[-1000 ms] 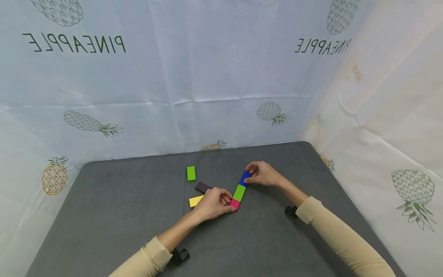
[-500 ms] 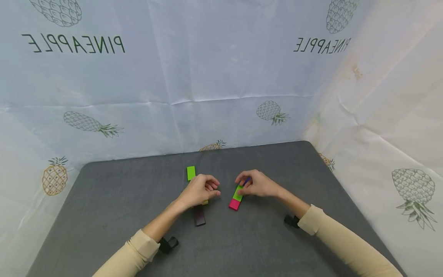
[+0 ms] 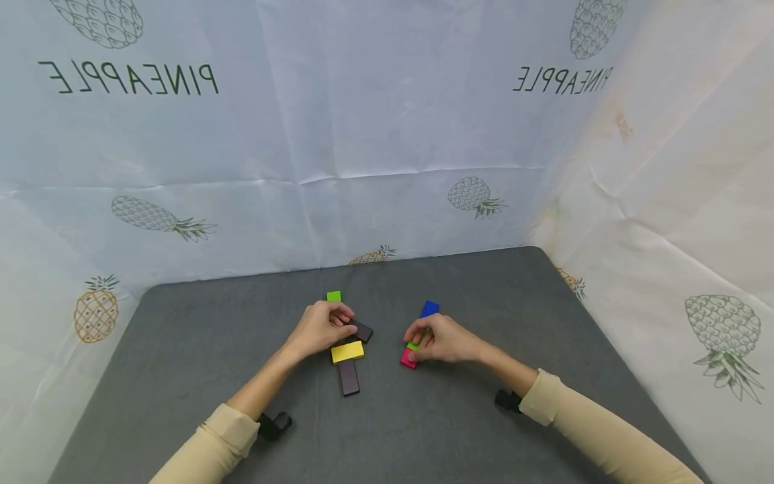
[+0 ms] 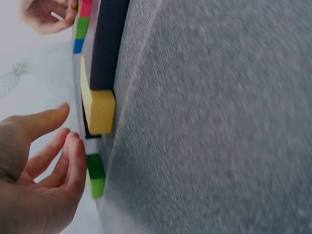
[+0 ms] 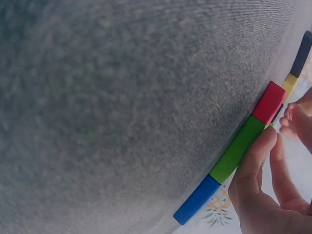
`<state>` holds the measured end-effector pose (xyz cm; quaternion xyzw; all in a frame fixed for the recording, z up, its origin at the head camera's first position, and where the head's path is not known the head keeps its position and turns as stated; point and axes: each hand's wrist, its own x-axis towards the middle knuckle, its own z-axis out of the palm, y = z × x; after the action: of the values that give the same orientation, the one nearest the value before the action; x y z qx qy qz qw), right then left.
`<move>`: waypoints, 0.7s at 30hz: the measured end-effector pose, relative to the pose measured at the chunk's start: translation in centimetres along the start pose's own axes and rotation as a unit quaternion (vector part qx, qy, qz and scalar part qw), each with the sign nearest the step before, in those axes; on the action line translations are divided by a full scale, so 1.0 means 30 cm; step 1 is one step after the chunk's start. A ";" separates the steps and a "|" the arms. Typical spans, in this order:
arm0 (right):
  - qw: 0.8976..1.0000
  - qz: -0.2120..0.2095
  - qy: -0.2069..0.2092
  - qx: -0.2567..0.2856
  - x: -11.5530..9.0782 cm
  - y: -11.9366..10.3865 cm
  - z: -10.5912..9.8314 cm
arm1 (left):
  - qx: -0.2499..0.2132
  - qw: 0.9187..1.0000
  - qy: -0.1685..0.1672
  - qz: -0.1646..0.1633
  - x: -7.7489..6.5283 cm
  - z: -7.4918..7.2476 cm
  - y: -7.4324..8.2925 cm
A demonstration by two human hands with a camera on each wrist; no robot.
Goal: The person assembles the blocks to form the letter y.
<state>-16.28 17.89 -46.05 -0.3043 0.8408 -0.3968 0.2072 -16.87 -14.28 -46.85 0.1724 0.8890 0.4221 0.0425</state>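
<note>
My left hand [image 3: 320, 328] is over the left group of blocks, thumb and fingertips apart with nothing between them, close to a dark block [image 3: 362, 331]. Just nearer to me lie a yellow block [image 3: 347, 352] and a second dark block [image 3: 349, 378], end against its side. A green block [image 3: 334, 296] shows partly beyond the hand. To the right, a slanted row has a blue block [image 3: 430, 308], a green block [image 5: 237, 150] and a red block [image 3: 408, 358] end to end. My right hand [image 3: 446, 339] is at this row, fingertips by the green-red joint, partly covering the green block.
The blocks lie on a dark grey cloth-like tabletop [image 3: 211, 376]. A white curtain [image 3: 363, 134] printed with pineapples hangs along its back and sides. Black straps [image 3: 275, 426] are on both wrists.
My left hand has moved left from the red block toward the left group, where a dark block now lies in front of the yellow one. My right hand slid from blue down toward red.
</note>
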 end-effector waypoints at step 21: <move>1.000 0.004 0.010 -0.022 -0.008 0.004 0.015 | 0.035 0.999 0.010 -0.003 0.061 -0.141 -0.222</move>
<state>-15.89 17.88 -46.39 -0.3013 0.8525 -0.3806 0.1939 -21.32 -20.67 -49.12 0.1673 0.9040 0.3924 0.0290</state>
